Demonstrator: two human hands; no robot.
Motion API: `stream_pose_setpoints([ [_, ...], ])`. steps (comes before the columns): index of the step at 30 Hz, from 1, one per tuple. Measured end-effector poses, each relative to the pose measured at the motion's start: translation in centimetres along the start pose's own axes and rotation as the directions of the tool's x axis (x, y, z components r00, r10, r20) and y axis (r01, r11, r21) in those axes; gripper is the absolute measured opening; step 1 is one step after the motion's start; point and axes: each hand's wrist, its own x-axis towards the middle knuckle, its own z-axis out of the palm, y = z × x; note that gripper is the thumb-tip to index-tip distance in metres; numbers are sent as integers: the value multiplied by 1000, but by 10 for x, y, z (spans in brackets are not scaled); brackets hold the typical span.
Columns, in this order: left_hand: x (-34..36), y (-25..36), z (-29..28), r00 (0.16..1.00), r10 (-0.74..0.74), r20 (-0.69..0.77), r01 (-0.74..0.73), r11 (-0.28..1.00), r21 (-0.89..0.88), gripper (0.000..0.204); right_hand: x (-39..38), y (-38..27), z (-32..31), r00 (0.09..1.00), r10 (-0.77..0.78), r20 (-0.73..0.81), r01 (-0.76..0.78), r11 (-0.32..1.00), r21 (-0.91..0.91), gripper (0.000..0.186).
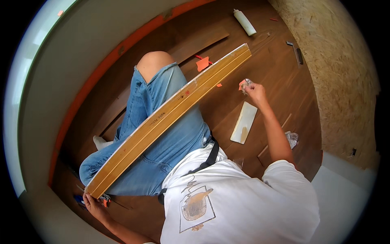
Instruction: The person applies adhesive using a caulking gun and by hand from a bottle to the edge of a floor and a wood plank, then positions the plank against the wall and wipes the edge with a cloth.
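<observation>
The plank (167, 114) was golden tan, streaked with lengthwise lines, dotted with dark and red marks and edged in white. Blue faded jeans (140, 171) and a white T-shirt (260, 203) with a brown-and-black print (199, 205) showed against the dark brown wood-grained floor (284, 93). The bottle (245, 23) was white, the paper scrap (202, 64) bright orange, and the board (341, 73) mottled beige.

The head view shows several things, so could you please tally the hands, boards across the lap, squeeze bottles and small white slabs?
Left hand and right hand: 2
Long board: 1
White squeeze bottle: 1
Small white slab: 1
Total: 5
</observation>
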Motion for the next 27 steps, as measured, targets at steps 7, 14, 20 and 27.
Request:
stream_pose_setpoints([
  [7, 9, 2, -20, 993, -56, 103, 50, 997, 58, 23, 34, -20, -19, 927, -22, 375, 85, 985, -151, 25],
  [14, 4, 18, -22, 992, -104, 65, 90, 978, 187, 22, 63, -9, -26, 930, 134, 342, -122, 991, -57, 28],
  [20, 4, 21, -17, 991, -121, 62, 111, 983, 145, 19, 147, 14, -51, 997, 19, -76, 21, 866, 499, 27],
  [27, 9, 15, -24, 991, -47, 122, 29, 989, 142, 19, 183, -35, -71, 996, 24, 86, -54, 930, 364, 63],
])
